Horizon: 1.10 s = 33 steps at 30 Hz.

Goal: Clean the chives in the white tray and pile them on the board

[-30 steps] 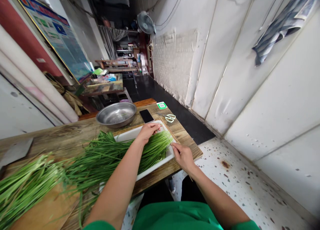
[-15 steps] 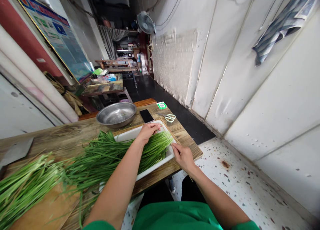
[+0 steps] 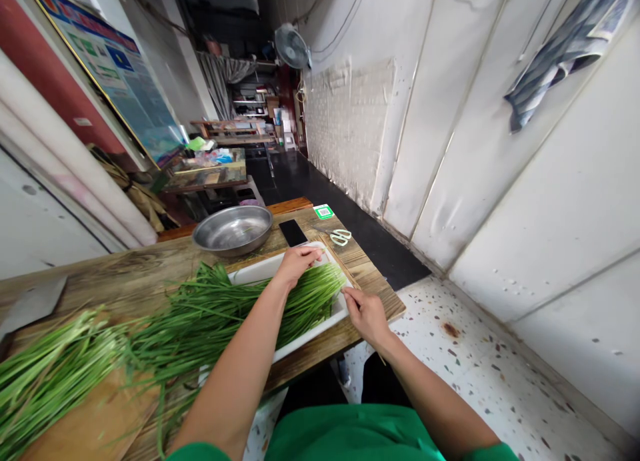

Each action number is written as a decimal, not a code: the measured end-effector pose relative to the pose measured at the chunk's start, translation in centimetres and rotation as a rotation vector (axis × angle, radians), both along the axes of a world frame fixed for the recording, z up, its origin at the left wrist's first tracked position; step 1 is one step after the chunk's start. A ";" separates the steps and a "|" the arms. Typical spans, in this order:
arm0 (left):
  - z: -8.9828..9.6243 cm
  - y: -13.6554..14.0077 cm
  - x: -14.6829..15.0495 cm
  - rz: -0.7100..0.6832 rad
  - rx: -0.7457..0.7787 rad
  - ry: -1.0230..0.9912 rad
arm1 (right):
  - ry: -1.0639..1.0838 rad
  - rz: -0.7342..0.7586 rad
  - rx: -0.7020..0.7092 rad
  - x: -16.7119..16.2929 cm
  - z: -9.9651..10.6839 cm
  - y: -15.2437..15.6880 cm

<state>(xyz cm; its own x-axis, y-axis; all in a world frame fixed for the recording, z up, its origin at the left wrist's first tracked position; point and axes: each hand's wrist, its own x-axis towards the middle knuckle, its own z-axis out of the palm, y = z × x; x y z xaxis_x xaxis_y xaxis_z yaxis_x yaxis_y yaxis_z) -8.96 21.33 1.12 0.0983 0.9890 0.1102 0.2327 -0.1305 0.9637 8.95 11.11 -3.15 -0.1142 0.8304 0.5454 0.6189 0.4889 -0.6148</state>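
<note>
A thick bunch of green garlic chives (image 3: 240, 314) lies along a white plastic tray (image 3: 295, 349), its pale stem ends at the tray's right end and its leaves spilling out leftward. Over the tray's far side, my left hand (image 3: 299, 263) is closed in a pinch, with a thin pale chive stalk just showing at its fingertips. My right hand (image 3: 369, 314) is closed at the near right corner, thumb and forefinger pinched beside the stem ends. What it pinches is too small to make out; a thin strand shows below that wrist.
Behind the tray are a steel basin (image 3: 233, 231), a black phone (image 3: 293, 233), scissors with pale green handles (image 3: 341, 237) and a green QR card (image 3: 323, 211). At left, more chives (image 3: 55, 367) rest on a wooden board (image 3: 100, 414) near a cleaver blade (image 3: 35, 304). A white wall (image 3: 475, 147) runs along the right.
</note>
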 end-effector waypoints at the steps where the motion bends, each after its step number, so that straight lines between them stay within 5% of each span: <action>1: 0.0 0.0 0.0 0.001 0.001 0.008 | 0.000 0.000 -0.002 0.0 0.0 0.0; 20: 0.9 -0.9 0.0 -0.081 -0.045 0.114 | 0.035 -0.004 -0.018 -0.2 0.0 -0.2; 28: 2.4 -1.5 -0.9 -0.338 -0.047 0.184 | 0.014 -0.017 -0.024 -0.3 0.0 -0.4; 33: 1.6 -0.2 -2.9 0.053 0.163 0.536 | 0.039 -0.001 0.079 -0.4 -1.1 -1.7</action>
<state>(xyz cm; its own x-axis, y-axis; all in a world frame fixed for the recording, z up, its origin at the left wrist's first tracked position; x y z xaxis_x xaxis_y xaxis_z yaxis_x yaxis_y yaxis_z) -11.86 21.15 2.71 0.1334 0.9686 0.2100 0.6949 -0.2425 0.6770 8.60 9.42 -4.26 -0.0908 0.7846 0.6133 0.5957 0.5363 -0.5979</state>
